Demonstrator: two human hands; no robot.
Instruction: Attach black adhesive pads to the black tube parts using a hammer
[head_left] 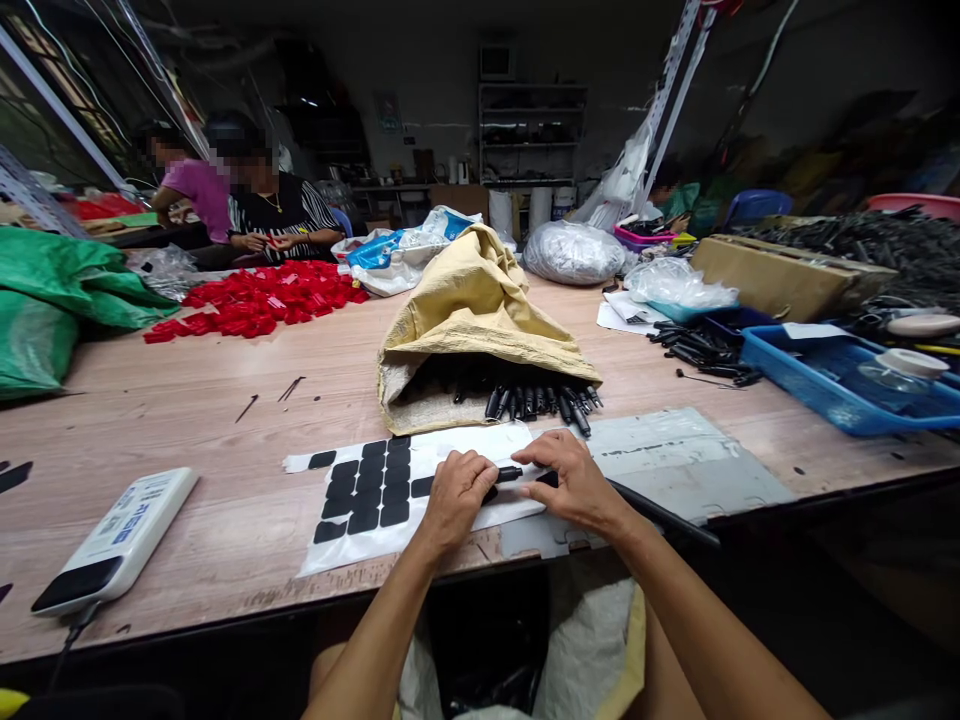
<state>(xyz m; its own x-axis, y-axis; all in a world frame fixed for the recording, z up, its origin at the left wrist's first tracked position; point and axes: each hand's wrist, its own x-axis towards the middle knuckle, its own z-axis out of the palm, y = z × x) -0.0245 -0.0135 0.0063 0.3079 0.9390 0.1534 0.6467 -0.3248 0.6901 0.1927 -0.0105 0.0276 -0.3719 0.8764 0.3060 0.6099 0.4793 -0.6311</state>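
My left hand (459,492) is closed on a short black cylindrical part (511,473), whose narrower end points right. Just beside it, my right hand (574,482) has its thumb and index finger apart around that end. A long black rod (667,515) runs beneath the right palm and out past the wrist; its hold there is partly hidden by the fingers. Under both hands lies a white backing sheet (442,440) with rows of black rounded-square stickers (366,498). Beyond the hands, a yellow woven sack (472,300) lies with its mouth towards me, black cylindrical parts (540,402) inside.
A grey plate (675,460) lies right of the sheet. At left are a white power box (124,535) and a red heap (262,298). A blue tray (840,385) stands right. Below the table edge is an open sack (592,640). Two people sit across, far left.
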